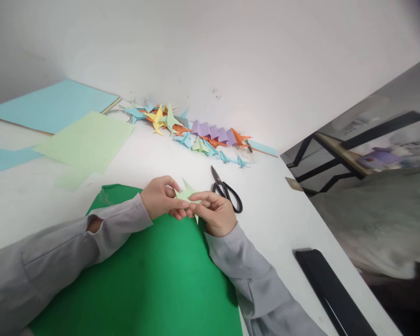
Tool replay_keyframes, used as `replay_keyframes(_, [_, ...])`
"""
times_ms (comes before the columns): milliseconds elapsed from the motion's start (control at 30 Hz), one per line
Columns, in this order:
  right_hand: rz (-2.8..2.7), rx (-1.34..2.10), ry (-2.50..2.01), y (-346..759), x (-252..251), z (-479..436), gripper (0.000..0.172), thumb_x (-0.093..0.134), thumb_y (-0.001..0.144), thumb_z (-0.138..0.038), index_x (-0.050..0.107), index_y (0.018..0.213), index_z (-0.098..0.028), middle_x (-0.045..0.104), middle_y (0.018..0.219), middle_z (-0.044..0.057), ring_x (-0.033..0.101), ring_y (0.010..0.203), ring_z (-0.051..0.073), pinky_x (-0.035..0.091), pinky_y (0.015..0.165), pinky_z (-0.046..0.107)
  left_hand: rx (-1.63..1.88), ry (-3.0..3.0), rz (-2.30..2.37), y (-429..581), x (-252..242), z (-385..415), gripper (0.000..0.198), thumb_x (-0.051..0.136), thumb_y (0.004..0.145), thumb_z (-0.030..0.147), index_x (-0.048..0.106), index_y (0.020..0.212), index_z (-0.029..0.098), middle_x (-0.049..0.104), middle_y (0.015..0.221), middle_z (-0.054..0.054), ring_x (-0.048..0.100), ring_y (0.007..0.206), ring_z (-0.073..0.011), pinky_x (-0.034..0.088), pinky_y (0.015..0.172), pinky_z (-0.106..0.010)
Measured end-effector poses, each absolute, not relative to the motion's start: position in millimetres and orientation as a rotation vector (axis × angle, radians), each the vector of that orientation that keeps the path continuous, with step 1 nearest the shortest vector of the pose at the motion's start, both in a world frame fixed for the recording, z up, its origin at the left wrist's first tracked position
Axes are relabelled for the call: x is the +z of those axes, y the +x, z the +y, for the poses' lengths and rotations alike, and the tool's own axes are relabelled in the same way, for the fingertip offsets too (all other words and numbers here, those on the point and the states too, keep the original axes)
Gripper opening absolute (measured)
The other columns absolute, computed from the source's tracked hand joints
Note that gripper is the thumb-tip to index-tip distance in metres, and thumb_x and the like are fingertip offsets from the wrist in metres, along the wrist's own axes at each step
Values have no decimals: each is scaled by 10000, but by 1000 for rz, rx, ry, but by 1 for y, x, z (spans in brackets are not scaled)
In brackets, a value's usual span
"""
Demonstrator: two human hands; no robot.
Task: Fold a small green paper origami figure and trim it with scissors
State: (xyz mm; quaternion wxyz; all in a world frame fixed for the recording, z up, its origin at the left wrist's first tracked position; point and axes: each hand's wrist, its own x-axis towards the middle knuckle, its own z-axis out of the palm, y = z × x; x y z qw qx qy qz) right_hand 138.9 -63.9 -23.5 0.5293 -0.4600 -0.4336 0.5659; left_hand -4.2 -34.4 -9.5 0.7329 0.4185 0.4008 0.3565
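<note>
I see the left hand [159, 197] and right hand [215, 213], each grip pinched on one pale green folded paper shape [186, 193], with black scissors [227, 190] just beside.

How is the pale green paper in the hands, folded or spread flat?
Folded: the pale green paper shows sharp points, pinched between left hand and right hand.

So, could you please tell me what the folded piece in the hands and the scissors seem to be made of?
The folded piece looks like thin matte pale-green paper: crisp creases, pointed tips. The scissors look all black, blades probably metal, looped handles perhaps coated metal or plastic.
</note>
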Motion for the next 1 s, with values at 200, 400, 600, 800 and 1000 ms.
replay_keyframes(200, [-1068, 1355, -1071, 140, -26, -65, 141, 717, 550, -163, 652, 675, -170, 594, 399, -41, 571, 391, 104, 459, 441, 216, 707, 905, 855, -6, -8, -34, 509, 786, 481, 163, 357, 754, 171, 567, 378, 29, 556, 348, -146, 460, 371, -236])
replay_keyframes(400, [-1053, 1345, -1058, 142, -23, -65, 148, 701, 547, -139, 656, 684, -171, 600, 403, -38, 550, 374, 91, 444, 425, 203, 675, 767, 821, -8, -8, -34, 473, 756, 508, 94, 374, 779, 159, 606, 428, -16, 580, 393, -147, 471, 397, -226])
replay_keyframes(600, [-1026, 1325, -1084, 143, -21, -64, 161, 676, 541, -121, 663, 689, -183, 575, 380, -56, 532, 362, 87, 429, 408, 200, 653, 712, 748, -12, -9, -32, 397, 713, 544, 47, 412, 785, 143, 625, 471, -31, 608, 437, -149, 485, 439, -216])
replay_keyframes(800, [-1053, 1266, -1102, 145, -23, -62, 155, 666, 546, -128, 664, 694, -175, 566, 377, -56, 525, 360, 86, 416, 398, 200, 646, 714, 767, -11, -7, -31, 329, 675, 590, 48, 434, 799, 129, 635, 486, -52, 611, 444, -145, 498, 469, -229])
replay_keyframes(1000, [-1139, 1204, -1125, 143, -25, -63, 155, 653, 583, -144, 651, 736, -168, 560, 399, -62, 541, 394, 82, 412, 428, 194, 701, 774, 803, -6, -7, -34, 404, 721, 563, 71, 417, 819, 137, 622, 477, -9, 611, 451, -150, 513, 470, -264])
